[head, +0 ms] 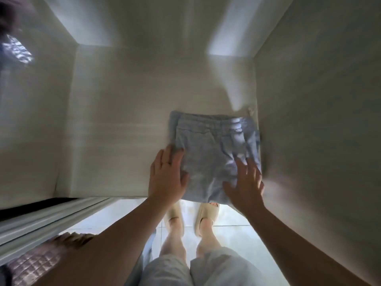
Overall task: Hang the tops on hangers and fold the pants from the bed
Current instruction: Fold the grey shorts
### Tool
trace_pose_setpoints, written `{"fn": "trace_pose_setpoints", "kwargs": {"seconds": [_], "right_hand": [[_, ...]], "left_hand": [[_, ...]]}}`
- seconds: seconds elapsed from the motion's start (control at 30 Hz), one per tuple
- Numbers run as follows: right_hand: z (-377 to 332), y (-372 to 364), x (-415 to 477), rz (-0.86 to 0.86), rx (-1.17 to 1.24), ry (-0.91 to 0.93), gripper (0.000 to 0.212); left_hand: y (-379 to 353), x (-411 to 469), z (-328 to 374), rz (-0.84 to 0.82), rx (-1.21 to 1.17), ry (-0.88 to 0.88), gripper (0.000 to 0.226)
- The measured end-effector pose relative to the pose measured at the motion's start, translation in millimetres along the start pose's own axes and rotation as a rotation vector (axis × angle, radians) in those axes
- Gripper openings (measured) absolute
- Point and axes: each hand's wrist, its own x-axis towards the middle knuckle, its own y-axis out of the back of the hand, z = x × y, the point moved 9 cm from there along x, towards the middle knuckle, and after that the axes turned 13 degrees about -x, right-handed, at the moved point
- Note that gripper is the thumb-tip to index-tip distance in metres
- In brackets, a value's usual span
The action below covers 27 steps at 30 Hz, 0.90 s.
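Observation:
A folded pair of light grey pants lies on a pale shelf inside a wardrobe, pushed against the right wall, waistband away from me. Its near edge hangs slightly over the shelf front. My left hand rests with straight fingers on the pants' left side. On the lower right corner of the pants lies my right hand, its fingers spread flat. The frame is blurred by motion.
The wardrobe's right wall stands close beside the pants. Most of the shelf to the left is bare. A sliding door track runs at lower left, with a pink quilted cover below it. My feet in beige slippers stand on the tiled floor.

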Motion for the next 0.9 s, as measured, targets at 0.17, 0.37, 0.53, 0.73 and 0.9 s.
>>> {"fn": "trace_pose_setpoints", "kwargs": {"seconds": [0.17,0.37,0.53,0.73,0.9], "right_hand": [[-16,-31,-8,0.09,-0.203,0.156,0.112],[-6,-67,-18,0.007,-0.245,0.147,0.123],[-3,-55,-9,0.049,-0.202,0.158,0.11],[4,-52,3,-0.006,-0.172,0.209,0.125],[4,-25,53,0.049,-0.115,0.217,0.104]], "left_hand": [[-29,-11,20,0.056,0.163,-0.438,0.083],[-64,-21,11,-0.061,0.297,-0.495,0.092],[-60,-15,13,-0.071,0.301,-0.517,0.088],[-47,10,25,-0.06,0.268,-0.545,0.079],[-43,46,36,-0.023,0.252,-0.482,0.076]]}}
